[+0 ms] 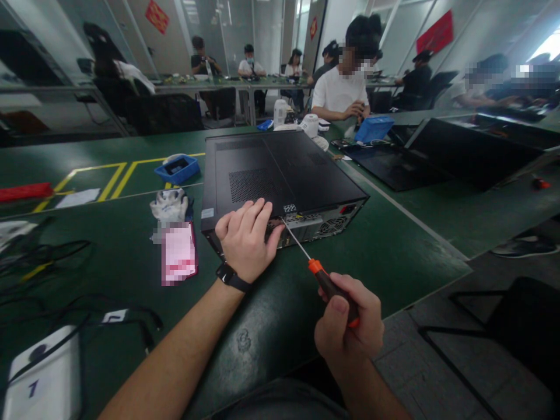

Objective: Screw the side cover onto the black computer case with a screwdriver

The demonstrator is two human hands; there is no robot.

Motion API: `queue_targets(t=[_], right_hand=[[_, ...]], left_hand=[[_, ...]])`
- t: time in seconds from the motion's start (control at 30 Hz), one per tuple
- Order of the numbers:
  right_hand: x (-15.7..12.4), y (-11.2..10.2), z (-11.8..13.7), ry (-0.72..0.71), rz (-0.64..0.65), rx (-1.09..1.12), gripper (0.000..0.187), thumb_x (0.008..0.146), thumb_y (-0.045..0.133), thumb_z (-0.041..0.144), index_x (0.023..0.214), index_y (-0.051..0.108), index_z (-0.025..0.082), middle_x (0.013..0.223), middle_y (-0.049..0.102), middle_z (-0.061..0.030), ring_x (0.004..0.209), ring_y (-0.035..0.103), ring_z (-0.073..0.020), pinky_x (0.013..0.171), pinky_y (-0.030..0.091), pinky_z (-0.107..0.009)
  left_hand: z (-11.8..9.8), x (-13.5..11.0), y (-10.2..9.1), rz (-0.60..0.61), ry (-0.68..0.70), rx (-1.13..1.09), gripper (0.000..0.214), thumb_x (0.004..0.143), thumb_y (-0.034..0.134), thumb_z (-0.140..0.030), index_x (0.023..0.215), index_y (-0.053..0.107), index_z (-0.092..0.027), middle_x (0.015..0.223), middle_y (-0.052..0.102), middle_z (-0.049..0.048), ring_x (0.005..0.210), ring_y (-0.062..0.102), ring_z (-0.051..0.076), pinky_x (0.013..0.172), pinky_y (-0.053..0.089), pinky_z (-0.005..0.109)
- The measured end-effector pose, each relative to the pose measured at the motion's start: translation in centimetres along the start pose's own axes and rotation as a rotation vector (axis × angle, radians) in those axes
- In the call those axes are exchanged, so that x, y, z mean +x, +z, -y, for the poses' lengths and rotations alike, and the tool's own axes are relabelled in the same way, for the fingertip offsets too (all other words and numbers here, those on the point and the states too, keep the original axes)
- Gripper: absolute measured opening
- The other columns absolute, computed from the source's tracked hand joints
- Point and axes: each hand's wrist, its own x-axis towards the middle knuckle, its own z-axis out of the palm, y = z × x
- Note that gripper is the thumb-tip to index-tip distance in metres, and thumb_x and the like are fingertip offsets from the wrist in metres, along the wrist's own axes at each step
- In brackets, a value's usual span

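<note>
A black desktop computer case (pixel 286 169) lies on its side on the green table, its rear panel turned towards me. My left hand (pixel 250 236) rests on its near edge, the fingers lying flat over the top and the thumb down by the rear panel. Wrapped around the brown and orange handle of a screwdriver (pixel 321 273) is my right hand (pixel 352 318). The screwdriver's shaft slants up and left, its tip at the rear edge of the case beside my left thumb. Whether the tip sits in a screw is too small to tell.
Left of the case are a blue tray (pixel 178 169), crumpled gloves (pixel 170 204) and a pink-edged phone (pixel 179 254). Black cables (pixel 109 306) and a white device (pixel 46 373) lie nearer. Dark flat panels (pixel 472 154) are at right; a person in white (pixel 341 93) sits opposite.
</note>
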Motion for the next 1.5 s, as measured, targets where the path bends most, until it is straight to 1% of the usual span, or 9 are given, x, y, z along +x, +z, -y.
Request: queue_targets(t=[0.13, 0.33, 0.5, 0.7, 0.87, 0.97, 1.1, 1.37, 1.5], right_hand=[[0.8, 0.3, 0.4, -0.056, 0.021, 0.055, 0.04, 0.085, 0.061, 0.013, 0.125, 0.063, 0.016, 0.1, 0.069, -0.0077, 0.084, 0.069, -0.0208, 0.071, 0.061, -0.04], [0.4, 0.2, 0.4, -0.001, -0.005, -0.021, 0.036, 0.088, 0.064, 0.01, 0.123, 0.065, 0.018, 0.098, 0.072, -0.0045, 0.072, 0.069, -0.0152, 0.062, 0.058, -0.03], [0.4, 0.1, 0.2, -0.038, 0.014, 0.066, 0.038, 0.088, 0.059, 0.013, 0.125, 0.064, 0.014, 0.099, 0.069, -0.0072, 0.079, 0.069, -0.0183, 0.067, 0.06, -0.036], [-0.1, 0.0, -0.1, -0.008, -0.003, -0.032, 0.037, 0.088, 0.063, 0.01, 0.125, 0.065, 0.017, 0.099, 0.073, -0.0056, 0.07, 0.069, -0.0144, 0.06, 0.059, -0.029], [0.2, 0.2, 0.0, -0.033, 0.016, 0.061, 0.037, 0.089, 0.06, 0.018, 0.127, 0.063, 0.017, 0.101, 0.071, -0.0083, 0.081, 0.07, -0.0203, 0.066, 0.062, -0.038], [0.3, 0.1, 0.1, -0.039, 0.017, 0.04, 0.041, 0.086, 0.062, 0.01, 0.126, 0.063, 0.017, 0.099, 0.071, -0.0066, 0.079, 0.07, -0.0183, 0.068, 0.061, -0.036], [-0.2, 0.0, 0.0, -0.002, -0.002, -0.048, 0.034, 0.088, 0.066, 0.01, 0.121, 0.066, 0.017, 0.097, 0.073, -0.0055, 0.071, 0.069, -0.015, 0.063, 0.06, -0.03], [0.8, 0.3, 0.2, -0.059, 0.022, 0.06, 0.04, 0.087, 0.06, 0.015, 0.126, 0.063, 0.017, 0.098, 0.069, -0.008, 0.082, 0.068, -0.0208, 0.07, 0.061, -0.041], [0.2, 0.1, 0.1, -0.041, 0.0, -0.024, 0.039, 0.087, 0.062, 0.012, 0.126, 0.064, 0.018, 0.099, 0.072, -0.0069, 0.079, 0.07, -0.0188, 0.068, 0.062, -0.036]], left_hand=[[0.0, 0.1, 0.0, -0.007, 0.008, 0.015, 0.044, 0.095, 0.068, -0.041, 0.135, 0.065, -0.024, 0.138, 0.071, 0.0075, 0.126, 0.065, 0.032, 0.107, 0.032, 0.049], [-0.1, 0.0, 0.0, 0.006, -0.006, 0.009, 0.045, 0.094, 0.068, -0.04, 0.136, 0.064, -0.025, 0.138, 0.071, 0.0073, 0.126, 0.064, 0.033, 0.108, 0.032, 0.05], [-0.1, 0.1, -0.1, 0.019, -0.024, -0.019, 0.047, 0.093, 0.069, -0.039, 0.138, 0.064, -0.026, 0.139, 0.07, 0.0078, 0.128, 0.063, 0.034, 0.108, 0.032, 0.051], [-0.1, 0.1, 0.0, 0.002, -0.009, -0.021, 0.045, 0.095, 0.067, -0.04, 0.137, 0.064, -0.025, 0.138, 0.071, 0.0077, 0.127, 0.064, 0.032, 0.108, 0.031, 0.049], [0.0, 0.0, 0.0, 0.027, -0.031, -0.038, 0.048, 0.093, 0.068, -0.04, 0.139, 0.064, -0.026, 0.14, 0.07, 0.0081, 0.129, 0.063, 0.033, 0.109, 0.03, 0.05], [-0.1, 0.0, 0.0, 0.014, -0.025, -0.033, 0.046, 0.094, 0.068, -0.04, 0.137, 0.065, -0.026, 0.139, 0.07, 0.0078, 0.127, 0.064, 0.033, 0.109, 0.031, 0.049], [-0.1, 0.0, 0.0, 0.002, -0.008, -0.014, 0.044, 0.095, 0.067, -0.04, 0.136, 0.065, -0.024, 0.138, 0.071, 0.0078, 0.127, 0.064, 0.032, 0.109, 0.031, 0.048], [0.1, -0.1, 0.2, 0.005, -0.014, -0.008, 0.047, 0.094, 0.068, -0.041, 0.137, 0.065, -0.024, 0.139, 0.071, 0.0077, 0.126, 0.064, 0.032, 0.109, 0.03, 0.049], [0.0, -0.1, 0.2, -0.009, 0.0, 0.002, 0.045, 0.094, 0.068, -0.041, 0.135, 0.066, -0.023, 0.138, 0.071, 0.0076, 0.126, 0.064, 0.032, 0.109, 0.031, 0.048]])
